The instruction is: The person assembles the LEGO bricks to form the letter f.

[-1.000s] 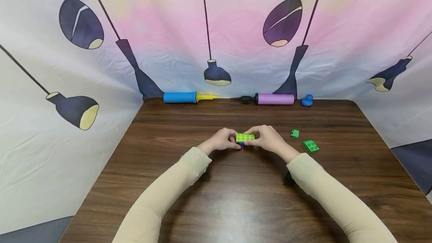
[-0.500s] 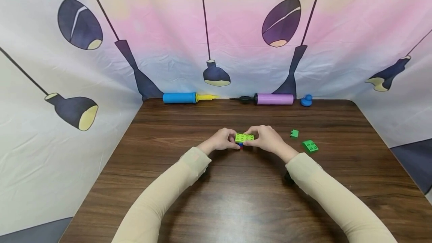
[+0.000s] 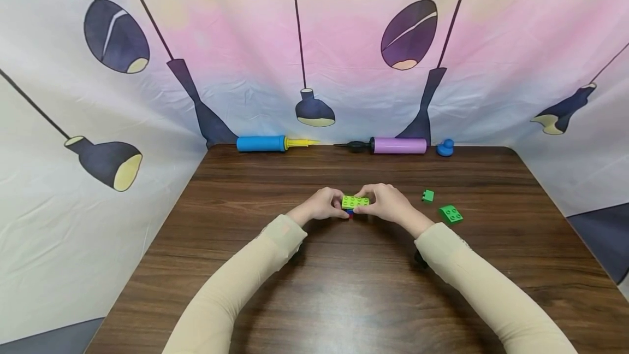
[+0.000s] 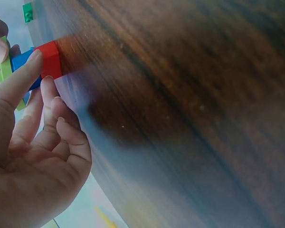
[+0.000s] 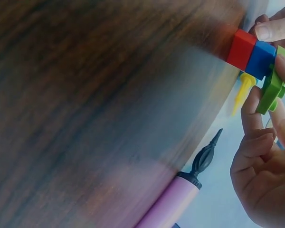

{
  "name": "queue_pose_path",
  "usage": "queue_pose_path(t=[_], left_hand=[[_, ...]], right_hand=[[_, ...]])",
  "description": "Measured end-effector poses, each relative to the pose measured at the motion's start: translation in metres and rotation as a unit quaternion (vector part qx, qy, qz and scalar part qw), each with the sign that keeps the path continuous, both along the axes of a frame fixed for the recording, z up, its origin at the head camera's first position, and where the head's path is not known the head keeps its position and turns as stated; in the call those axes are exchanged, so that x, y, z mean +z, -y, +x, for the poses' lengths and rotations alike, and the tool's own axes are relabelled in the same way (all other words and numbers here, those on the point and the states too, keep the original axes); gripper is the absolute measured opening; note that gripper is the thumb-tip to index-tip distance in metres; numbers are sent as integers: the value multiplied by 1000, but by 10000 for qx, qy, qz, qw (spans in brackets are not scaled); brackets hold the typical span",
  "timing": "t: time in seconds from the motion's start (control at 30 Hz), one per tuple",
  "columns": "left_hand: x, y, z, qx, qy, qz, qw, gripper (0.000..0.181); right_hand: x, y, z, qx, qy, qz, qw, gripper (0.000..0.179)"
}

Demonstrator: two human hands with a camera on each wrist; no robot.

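A lime green toy building brick (image 3: 355, 201) with studs on top sits over a blue brick (image 5: 261, 59), and a red brick (image 5: 241, 49) is at the bottom, against the table. The green one juts out past the blue one toward the right hand. My left hand (image 3: 321, 204) pinches the side of the small stack, thumb on the blue brick and a fingertip near the red one. With thumb and fingers, my right hand (image 3: 389, 205) grips the overhanging part of the green brick. Whether the studs are fully seated cannot be seen.
Two more green bricks lie to the right, a small one (image 3: 428, 195) and a larger sloped one (image 3: 451, 213). Along the table's back edge are a blue and yellow hand pump (image 3: 261, 143), a purple pump (image 3: 399, 145) and a blue toy duck (image 3: 445, 147). Printed cloth hangs behind.
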State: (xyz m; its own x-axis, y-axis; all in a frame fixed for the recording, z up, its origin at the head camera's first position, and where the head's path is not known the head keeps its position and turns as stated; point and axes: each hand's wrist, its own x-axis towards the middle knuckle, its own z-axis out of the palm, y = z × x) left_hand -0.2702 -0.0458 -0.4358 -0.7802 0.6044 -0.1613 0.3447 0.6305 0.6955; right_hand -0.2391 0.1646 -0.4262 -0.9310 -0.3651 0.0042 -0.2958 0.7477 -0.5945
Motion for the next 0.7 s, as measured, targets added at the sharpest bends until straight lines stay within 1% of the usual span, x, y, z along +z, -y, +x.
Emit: queue_pose_path(t=[0.13, 0.3, 0.43, 0.7], left_hand=[[-1, 0, -1, 1, -3, 6, 10000, 19], [-2, 0, 1, 21, 147, 53, 9999, 20], [-2, 1, 2, 12, 196, 104, 9998, 20], [-1, 1, 1, -4, 144, 110, 9998, 19]], right_hand=[[0, -1, -1, 24, 45, -61, 10000, 31], [0, -2, -2, 62, 148, -113, 9998, 30], [-2, -2, -1, 70, 244, -179, 9995, 30], [-4, -2, 0, 67, 78, -167, 9998, 32]])
